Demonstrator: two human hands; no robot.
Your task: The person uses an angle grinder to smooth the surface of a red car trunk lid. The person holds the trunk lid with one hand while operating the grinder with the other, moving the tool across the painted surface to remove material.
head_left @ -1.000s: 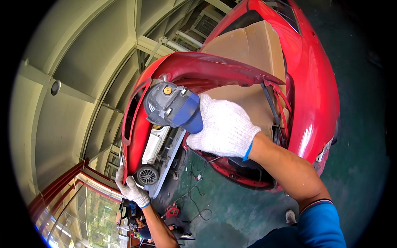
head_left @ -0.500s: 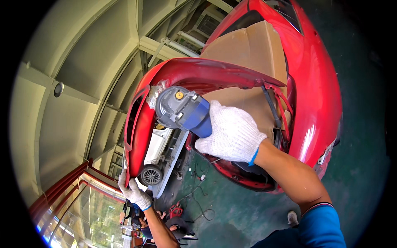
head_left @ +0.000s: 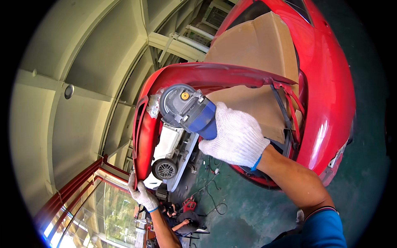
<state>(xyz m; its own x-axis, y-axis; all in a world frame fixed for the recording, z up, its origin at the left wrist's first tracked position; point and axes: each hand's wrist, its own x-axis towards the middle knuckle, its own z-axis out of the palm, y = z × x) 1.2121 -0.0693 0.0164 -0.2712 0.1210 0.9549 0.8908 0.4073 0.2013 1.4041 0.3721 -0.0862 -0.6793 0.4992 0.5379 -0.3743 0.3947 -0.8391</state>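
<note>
My right hand [head_left: 237, 136], in a white knit glove, grips the blue-and-grey body of an angle grinder [head_left: 186, 108]. The grinder's round head lies against or just in front of the raised red hood [head_left: 144, 144], beside a bare, silvery patch [head_left: 154, 106] near its corner. The disc is hidden behind the head, so contact cannot be made out. Lower left, my gloved left hand [head_left: 143, 196] is closed around the hood's lower end.
A dark strut [head_left: 282, 105] joins the hood to the red car [head_left: 326, 103]. Cardboard [head_left: 252, 49] covers part of the car. Beyond the hood are a white car [head_left: 166, 142], a cable [head_left: 213, 188] on the green floor and people seated low down.
The view has shifted, so most of the scene sits further right. Against the hood, the grinder is slightly higher, and more of the bare patch shows beside it. Both hands keep their grips.
</note>
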